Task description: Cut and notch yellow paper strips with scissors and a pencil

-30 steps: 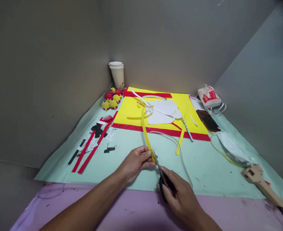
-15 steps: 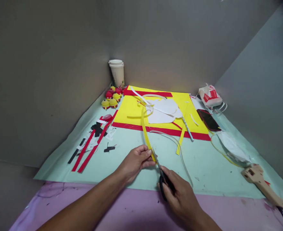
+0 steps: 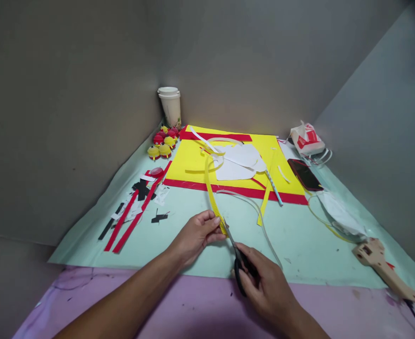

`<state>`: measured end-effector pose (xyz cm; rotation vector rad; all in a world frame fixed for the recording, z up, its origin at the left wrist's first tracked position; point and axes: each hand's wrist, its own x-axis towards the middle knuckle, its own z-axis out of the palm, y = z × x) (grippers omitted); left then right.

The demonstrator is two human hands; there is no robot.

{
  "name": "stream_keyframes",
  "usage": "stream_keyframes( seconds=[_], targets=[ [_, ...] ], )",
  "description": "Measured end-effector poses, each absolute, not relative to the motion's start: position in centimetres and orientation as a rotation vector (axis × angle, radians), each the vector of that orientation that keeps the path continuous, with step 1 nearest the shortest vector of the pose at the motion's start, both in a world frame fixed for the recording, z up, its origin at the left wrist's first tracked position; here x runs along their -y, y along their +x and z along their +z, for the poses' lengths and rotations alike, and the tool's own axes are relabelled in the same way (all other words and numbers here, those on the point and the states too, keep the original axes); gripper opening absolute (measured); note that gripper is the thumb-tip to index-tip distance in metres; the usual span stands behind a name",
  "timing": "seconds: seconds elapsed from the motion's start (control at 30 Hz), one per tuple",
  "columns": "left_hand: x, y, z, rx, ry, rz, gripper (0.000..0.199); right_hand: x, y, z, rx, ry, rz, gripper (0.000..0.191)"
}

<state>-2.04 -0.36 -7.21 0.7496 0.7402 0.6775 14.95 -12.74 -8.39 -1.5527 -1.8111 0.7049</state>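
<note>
My left hand (image 3: 200,235) pinches the near end of a long yellow paper strip (image 3: 212,200). Fine cuts like a fringe run along one edge of that strip, and its far end curls over the yellow sheet. A pair of black-handled scissors (image 3: 240,268) is in my right hand (image 3: 265,285), fingers through the handles. The blades reach up to the strip's edge beside my left fingertips; whether they are parted is hard to make out. A pale curved strip (image 3: 264,219) lies on the mat just beyond the scissors.
Yellow sheets (image 3: 189,160) with red bands and white paper scraps lie ahead. Red strips (image 3: 131,230) and black scraps are at left, near small red-and-yellow balls (image 3: 165,150) and a cup (image 3: 171,106). A phone (image 3: 305,174), tissue pack (image 3: 306,140) and glue gun (image 3: 384,268) lie right.
Both hands stay almost in place, with the scissors still at the strip's edge. The whole view has shifted very slightly.
</note>
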Motion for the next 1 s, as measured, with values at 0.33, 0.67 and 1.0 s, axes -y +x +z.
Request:
stream_keyframes(
  seconds=[0.33,0.67,1.0],
  targets=[
    [0.39,-1.94,-7.58,-0.778,0.768,0.646,0.041,12.61,15.05,-8.96,1.813,-1.558,0.681,0.046],
    [0.36,-1.93,-7.39,-0.773,0.766,0.633,0.04,12.79,15.0,-9.17,1.838,-1.509,0.632,0.047],
    [0.37,-1.92,-7.24,-0.764,0.743,0.618,0.036,12.89,15.09,-9.26,1.878,-1.515,0.568,0.046]
  ],
)
